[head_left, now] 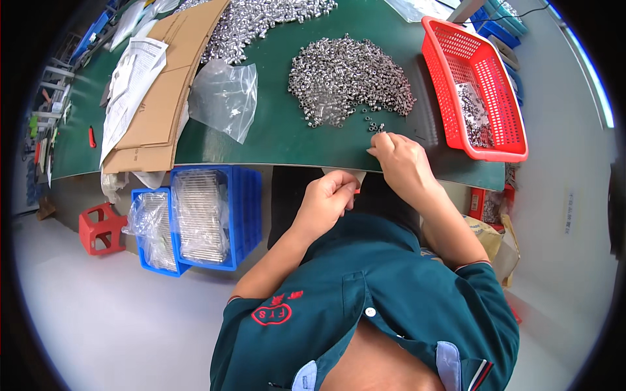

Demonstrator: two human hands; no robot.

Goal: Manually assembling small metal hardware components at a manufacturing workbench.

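A wide pile of small shiny metal rings (349, 78) lies on the green table. A few loose rings (373, 124) have strayed from its near edge. My right hand (401, 159) rests at the table's front edge beside these strays, thumb and fingers pinched together; whatever is between the fingertips is too small to make out. Just below the table edge, in front of my body, my left hand (326, 203) is closed. The tip of a small red thing (357, 191) pokes out from its fingers, and the rest of it is hidden.
A red plastic basket (450, 98) with some metal parts stands at the table's right. Left of the pile lie a clear plastic bag (225, 98) and flattened cardboard (163, 85). Blue crates (244, 215) and a red stool (101, 228) are below the table at left.
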